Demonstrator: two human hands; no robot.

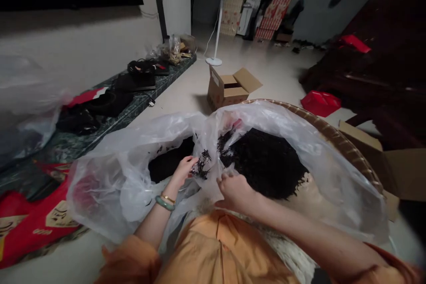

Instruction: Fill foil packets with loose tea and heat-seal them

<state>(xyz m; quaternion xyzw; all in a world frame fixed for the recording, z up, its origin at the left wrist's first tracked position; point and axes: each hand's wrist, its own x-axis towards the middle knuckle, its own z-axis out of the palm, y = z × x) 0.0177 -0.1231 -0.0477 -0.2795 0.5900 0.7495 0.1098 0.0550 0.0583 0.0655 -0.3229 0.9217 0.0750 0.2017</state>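
Note:
A loose clump of thin black curly strands [202, 165] is at the fingertips of my left hand [184, 172], which is closed on it. Beneath that hand, a clear plastic bag [129, 191] lies spread open with a dark black pile [171, 159] inside. To the right, a larger heap of black shreds [266, 162] rests in a second plastic bag [336, 177]. My right hand [234, 191] is beside this heap, its fingers curled on the near edge of the plastic. Exactly what kind of material the strands are, I cannot tell.
A round woven bamboo tray [353, 146] lies under the right bag. Beyond stand an open cardboard box [229, 93] and a white fan [218, 31]. Another box [406, 173] is at the right. Red bags [43, 213] lie at the left by a dark marble ledge [166, 80].

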